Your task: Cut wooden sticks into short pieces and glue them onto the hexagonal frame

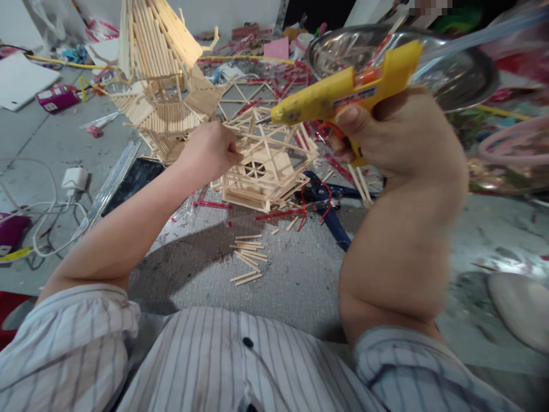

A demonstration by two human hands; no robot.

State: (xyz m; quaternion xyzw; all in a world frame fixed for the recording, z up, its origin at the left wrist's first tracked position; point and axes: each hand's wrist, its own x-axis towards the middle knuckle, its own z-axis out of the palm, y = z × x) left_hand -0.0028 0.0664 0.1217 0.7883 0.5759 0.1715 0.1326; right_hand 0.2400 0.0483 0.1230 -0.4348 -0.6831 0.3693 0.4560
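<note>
My right hand (386, 129) is wrapped round a yellow hot glue gun (317, 94), a finger at its orange trigger. The gun's nozzle points left, over a hexagonal frame (268, 180) built of thin wooden sticks. My left hand (212, 150) is closed at the frame's upper left side; what its fingers pinch, if anything, is hidden. Behind that hand rises a taller stick-built tower (167, 109) with a sloped, slatted roof. Several short cut sticks (249, 254) lie loose on the grey table in front of the frame.
Blue-handled pliers (332, 220) lie right of the frame, beside a red cord. A large metal bowl (467, 77) stands at the back right. On the left are a dark phone (132, 183), a white charger (75, 180) with cables, and a purple glue gun (58, 98).
</note>
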